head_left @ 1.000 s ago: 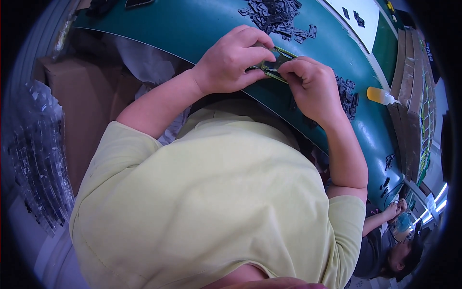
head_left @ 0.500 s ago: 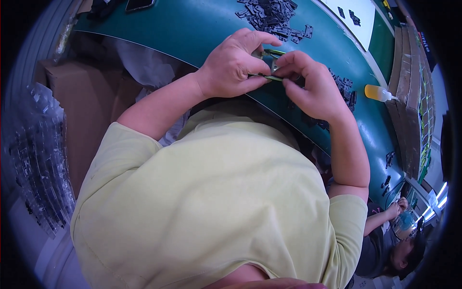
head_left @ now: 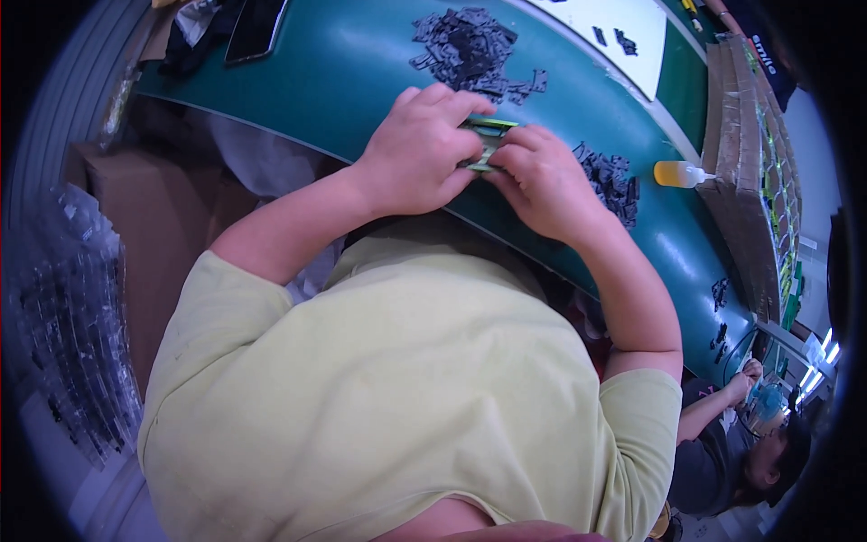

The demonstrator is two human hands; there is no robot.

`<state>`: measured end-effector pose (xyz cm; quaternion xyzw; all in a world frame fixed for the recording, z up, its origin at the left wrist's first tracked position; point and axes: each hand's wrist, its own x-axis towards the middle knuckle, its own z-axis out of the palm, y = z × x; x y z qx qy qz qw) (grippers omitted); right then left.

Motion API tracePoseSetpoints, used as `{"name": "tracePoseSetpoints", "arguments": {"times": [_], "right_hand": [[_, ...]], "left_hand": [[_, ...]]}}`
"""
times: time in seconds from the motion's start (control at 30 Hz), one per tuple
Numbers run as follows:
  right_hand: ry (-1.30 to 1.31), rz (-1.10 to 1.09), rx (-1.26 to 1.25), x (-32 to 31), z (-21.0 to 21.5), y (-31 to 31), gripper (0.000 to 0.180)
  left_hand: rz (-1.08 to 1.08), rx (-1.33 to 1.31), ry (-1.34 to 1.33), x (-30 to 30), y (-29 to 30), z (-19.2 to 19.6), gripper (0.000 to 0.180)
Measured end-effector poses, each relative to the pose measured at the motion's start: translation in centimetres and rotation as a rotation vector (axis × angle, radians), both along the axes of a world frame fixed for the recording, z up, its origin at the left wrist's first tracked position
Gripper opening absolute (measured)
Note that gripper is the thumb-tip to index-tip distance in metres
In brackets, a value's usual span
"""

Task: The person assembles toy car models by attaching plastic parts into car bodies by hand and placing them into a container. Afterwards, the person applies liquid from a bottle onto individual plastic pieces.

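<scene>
A small frame-like part with bright green edges [head_left: 493, 123] is held between my two hands, just above the near side of the green tabletop [head_left: 343, 86]. My left hand [head_left: 417, 149] is closed on its left end, thumb below and fingers above. At the right end, the bent fingers of my right hand [head_left: 546, 181] pinch the same part. Fingers cover much of it, so its exact kind cannot be made out. Beyond my hands lies a heap of flat black plastic pieces [head_left: 465, 50]. A second black heap [head_left: 607, 181] sits beside my right wrist.
A squeeze bottle with yellow liquid [head_left: 673, 173] stands at the right, by an upright cardboard box [head_left: 727, 135]. A white sheet [head_left: 623, 50] bears a few black pieces. A phone [head_left: 256, 29] lies far left. Another person [head_left: 731, 452] works at lower right.
The view has shifted, bringing more of the phone in. My hands still hold the green-edged part, which appears slightly turned; my right fingers have closed in nearer to my left hand.
</scene>
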<state>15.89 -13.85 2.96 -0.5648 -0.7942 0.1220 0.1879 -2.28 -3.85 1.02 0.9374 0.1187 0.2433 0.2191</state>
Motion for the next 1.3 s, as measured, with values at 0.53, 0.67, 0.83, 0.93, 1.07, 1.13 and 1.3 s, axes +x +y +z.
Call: {"name": "tracePoseSetpoints", "arguments": {"times": [0.53,0.67,0.83,0.93,1.07,1.13,1.3], "right_hand": [[-0.005,-0.031,0.049,0.7,0.4,-0.5,0.016],[0.059,-0.065,0.063,1.3,1.9,-0.1,0.016],[0.197,-0.096,0.02,2.5,3.6,0.3,0.016],[0.251,-0.123,0.04,2.9,5.3,0.0,0.015],[0.569,-0.315,-0.223,6.1,6.0,-0.6,0.016],[0.811,-0.37,-0.206,6.6,6.2,-1.2,0.018],[0.904,-0.51,-0.176,7.2,6.4,-1.6,0.026]], "left_hand": [[-0.006,-0.086,-0.04,0.9,0.3,-0.3,0.009],[0.018,-0.003,-0.039,1.7,1.1,1.2,0.01],[0.006,-0.036,-0.141,3.9,2.5,2.6,0.019],[-0.045,-0.02,-0.218,5.5,4.3,1.4,0.019],[-0.041,-0.27,-0.282,7.6,4.0,3.7,0.017],[0.061,-0.476,-0.448,8.8,3.5,4.4,0.023],[0.064,-0.583,-0.548,11.8,2.7,3.3,0.031]]}}
